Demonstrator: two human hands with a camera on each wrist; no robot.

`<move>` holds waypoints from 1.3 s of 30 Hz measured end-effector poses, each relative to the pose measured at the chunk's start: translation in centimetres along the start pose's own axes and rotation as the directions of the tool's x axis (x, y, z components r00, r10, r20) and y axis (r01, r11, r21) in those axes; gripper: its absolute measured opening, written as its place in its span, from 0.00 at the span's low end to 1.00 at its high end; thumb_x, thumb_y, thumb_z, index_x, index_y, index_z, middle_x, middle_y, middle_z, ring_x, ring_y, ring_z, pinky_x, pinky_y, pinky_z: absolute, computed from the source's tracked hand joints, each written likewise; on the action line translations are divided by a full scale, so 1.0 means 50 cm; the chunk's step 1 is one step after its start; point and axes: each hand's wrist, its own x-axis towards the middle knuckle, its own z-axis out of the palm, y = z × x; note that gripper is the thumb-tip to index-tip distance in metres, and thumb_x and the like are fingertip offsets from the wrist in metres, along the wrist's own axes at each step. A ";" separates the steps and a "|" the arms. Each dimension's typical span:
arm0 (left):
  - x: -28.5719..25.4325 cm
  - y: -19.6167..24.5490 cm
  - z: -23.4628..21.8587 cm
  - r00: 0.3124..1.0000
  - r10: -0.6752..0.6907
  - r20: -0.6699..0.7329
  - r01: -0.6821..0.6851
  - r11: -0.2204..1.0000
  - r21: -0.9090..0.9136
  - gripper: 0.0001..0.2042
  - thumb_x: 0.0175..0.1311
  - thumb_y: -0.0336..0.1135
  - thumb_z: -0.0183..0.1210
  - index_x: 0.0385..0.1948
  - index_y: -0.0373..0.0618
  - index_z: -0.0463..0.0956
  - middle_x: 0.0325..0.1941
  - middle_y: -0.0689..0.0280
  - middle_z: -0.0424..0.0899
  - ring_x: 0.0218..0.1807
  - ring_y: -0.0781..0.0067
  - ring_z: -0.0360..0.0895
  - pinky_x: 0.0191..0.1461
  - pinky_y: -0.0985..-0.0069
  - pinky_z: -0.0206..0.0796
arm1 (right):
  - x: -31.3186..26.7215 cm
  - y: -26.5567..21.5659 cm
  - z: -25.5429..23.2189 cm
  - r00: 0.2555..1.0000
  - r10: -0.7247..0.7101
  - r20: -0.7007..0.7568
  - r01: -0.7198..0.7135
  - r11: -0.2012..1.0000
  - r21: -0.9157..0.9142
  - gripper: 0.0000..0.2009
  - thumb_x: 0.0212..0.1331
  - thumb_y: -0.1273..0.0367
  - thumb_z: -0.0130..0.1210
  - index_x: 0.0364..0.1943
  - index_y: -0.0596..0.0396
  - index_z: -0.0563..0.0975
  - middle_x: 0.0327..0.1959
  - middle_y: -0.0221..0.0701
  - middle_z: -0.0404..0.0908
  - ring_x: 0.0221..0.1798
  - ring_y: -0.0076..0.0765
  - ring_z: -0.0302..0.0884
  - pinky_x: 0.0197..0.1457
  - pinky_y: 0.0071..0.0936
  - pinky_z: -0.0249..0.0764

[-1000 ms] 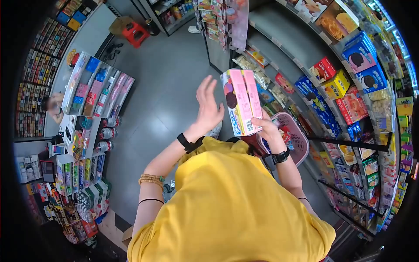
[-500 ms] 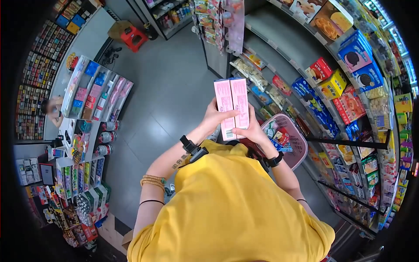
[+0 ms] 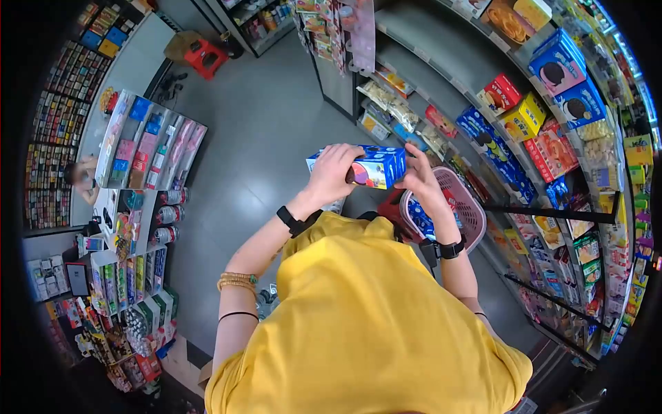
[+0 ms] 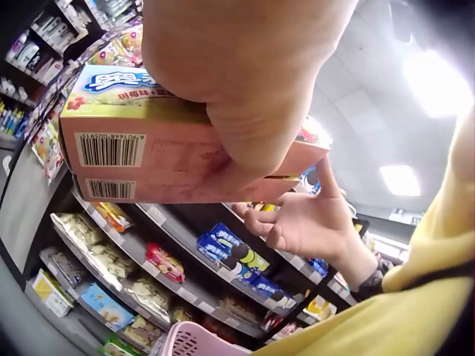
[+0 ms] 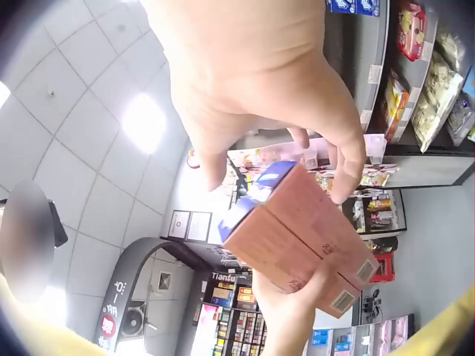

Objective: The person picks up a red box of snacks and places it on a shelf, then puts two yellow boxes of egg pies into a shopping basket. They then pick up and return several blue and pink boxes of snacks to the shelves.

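- The left hand [image 3: 336,169] grips one end of the biscuit boxes [image 3: 369,166], with the fingers curled over the top edge; in the left wrist view the thumb and palm press on the pink side with the barcodes
- The right hand [image 3: 420,176] is at the other end of the boxes; its fingers look loose and spread, touching the end but not wrapped around it, so I judge it open and only steadying
- The boxes are held in the air in front of the chest, above and just beside the pink basket [image 3: 476,214], and near the shelf [image 3: 441,76] with snacks
- One second ago the right hand alone held the boxes upright with the pink back to the camera, and the left hand was free and open. Half a second ago both hands held them upright. Now the boxes lie horizontal and the blue front faces up
- My judgement: the boxes were turned over for inspection, and the main grip has passed from the right hand to the left one
- The basket hangs on the right forearm and already holds some packets
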 end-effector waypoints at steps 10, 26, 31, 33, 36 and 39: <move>-0.014 0.035 0.055 0.937 0.042 0.346 -0.074 0.994 0.082 0.24 0.37 0.26 0.63 0.43 0.44 0.70 0.39 0.60 0.73 0.46 0.56 0.71 0.49 0.62 0.65 | -0.020 0.068 0.006 0.994 0.060 -0.087 -0.081 0.957 -0.277 0.37 0.43 0.66 0.69 0.60 0.55 0.62 0.49 0.34 0.71 0.52 0.29 0.70 0.55 0.24 0.66; -0.090 0.085 0.081 0.874 -0.220 0.433 0.181 0.975 0.131 0.27 0.38 0.24 0.61 0.47 0.47 0.69 0.43 0.62 0.73 0.51 0.56 0.70 0.50 0.60 0.68 | -0.126 0.056 -0.090 0.971 0.216 -0.101 -0.224 0.971 -0.082 0.26 0.45 0.69 0.68 0.50 0.55 0.70 0.45 0.30 0.72 0.47 0.27 0.71 0.49 0.22 0.69; -0.111 0.097 0.102 0.870 -0.223 0.439 0.171 0.973 0.156 0.24 0.39 0.24 0.61 0.45 0.48 0.69 0.44 0.63 0.73 0.51 0.56 0.70 0.47 0.62 0.71 | -0.155 0.080 -0.105 0.951 0.299 -0.084 -0.299 0.954 0.007 0.30 0.43 0.67 0.69 0.53 0.54 0.69 0.49 0.33 0.69 0.52 0.31 0.68 0.54 0.23 0.67; -0.108 0.098 0.103 0.859 -0.199 0.471 0.144 0.978 0.151 0.24 0.40 0.24 0.61 0.46 0.48 0.70 0.44 0.63 0.73 0.52 0.57 0.70 0.47 0.64 0.71 | -0.167 0.081 -0.111 0.956 0.292 -0.025 -0.292 0.957 0.001 0.31 0.45 0.66 0.68 0.56 0.53 0.67 0.49 0.33 0.70 0.52 0.32 0.69 0.54 0.24 0.67; -0.098 0.099 0.096 0.852 -0.161 0.499 0.120 0.986 0.113 0.25 0.41 0.24 0.61 0.47 0.48 0.70 0.44 0.63 0.73 0.52 0.58 0.70 0.47 0.64 0.71 | -0.174 0.102 -0.129 0.949 0.312 0.042 -0.314 0.928 0.201 0.29 0.50 0.66 0.65 0.57 0.54 0.67 0.51 0.34 0.71 0.53 0.30 0.69 0.55 0.24 0.66; -0.097 0.080 0.106 0.857 -0.137 0.497 0.091 0.989 0.115 0.24 0.41 0.23 0.60 0.46 0.48 0.70 0.44 0.63 0.73 0.51 0.59 0.71 0.47 0.64 0.71 | -0.169 0.113 -0.142 0.948 0.318 0.021 -0.318 0.944 0.090 0.28 0.50 0.66 0.65 0.57 0.55 0.67 0.51 0.33 0.70 0.54 0.31 0.69 0.57 0.25 0.66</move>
